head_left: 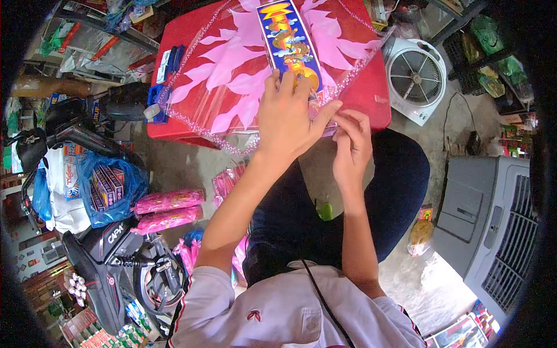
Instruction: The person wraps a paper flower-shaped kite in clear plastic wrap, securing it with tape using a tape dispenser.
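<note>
A long blue box with orange and yellow print lies on a clear sheet patterned with pink leaf shapes, spread over a red table. My left hand rests on the near end of the box, fingers apart and pressing on it. Close by on the right, my right hand is at the table's near edge, its fingers bent together at the sheet's corner. Whatever lies between those fingertips is too small to make out.
A round-grilled fan stands right of the table. On the left are a motorbike, a blue bag with boxes and pink packets. A grey air cooler stands at the right.
</note>
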Tool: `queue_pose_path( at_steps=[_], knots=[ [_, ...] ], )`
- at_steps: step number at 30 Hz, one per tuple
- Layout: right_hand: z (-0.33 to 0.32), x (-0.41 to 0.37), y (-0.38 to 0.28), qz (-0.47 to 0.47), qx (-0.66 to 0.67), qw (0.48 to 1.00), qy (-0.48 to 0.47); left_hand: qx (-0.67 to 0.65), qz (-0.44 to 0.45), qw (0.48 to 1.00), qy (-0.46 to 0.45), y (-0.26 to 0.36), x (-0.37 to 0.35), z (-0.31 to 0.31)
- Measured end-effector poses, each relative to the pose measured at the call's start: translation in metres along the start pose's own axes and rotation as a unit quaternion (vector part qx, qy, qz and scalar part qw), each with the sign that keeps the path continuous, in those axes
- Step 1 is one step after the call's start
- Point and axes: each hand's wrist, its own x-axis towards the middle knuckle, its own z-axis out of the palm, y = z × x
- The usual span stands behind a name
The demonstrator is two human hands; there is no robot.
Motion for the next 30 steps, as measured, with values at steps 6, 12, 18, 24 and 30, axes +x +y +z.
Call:
queue_pose_path(
  at_steps=[6, 12, 18, 24, 30],
  knots=[
    [-0.006, 0.006, 0.001, -0.072, -0.123, 0.989, -0.029, -0.002, -0.015, 1.000, -0.005, 0.004, 0.003, -0.002],
    [-0.005, 0.006, -0.004, -0.077, -0.112, 0.990, -0.037, 0.022, -0.020, 0.999, -0.013, 0.001, 0.004, 0.003],
    [-0.004, 0.009, -0.003, -0.089, -0.103, 0.990, -0.038, 0.044, -0.014, 0.999, 0.013, 0.005, 0.009, 0.004],
    [0.004, 0.011, -0.005, -0.037, -0.081, 0.996, -0.007, 0.017, -0.035, 0.999, 0.028, 0.005, 0.013, 0.003],
    [0.007, 0.013, -0.005, -0.003, -0.075, 0.997, 0.001, 0.028, -0.060, 0.998, 0.018, 0.005, 0.018, 0.002]
  ],
)
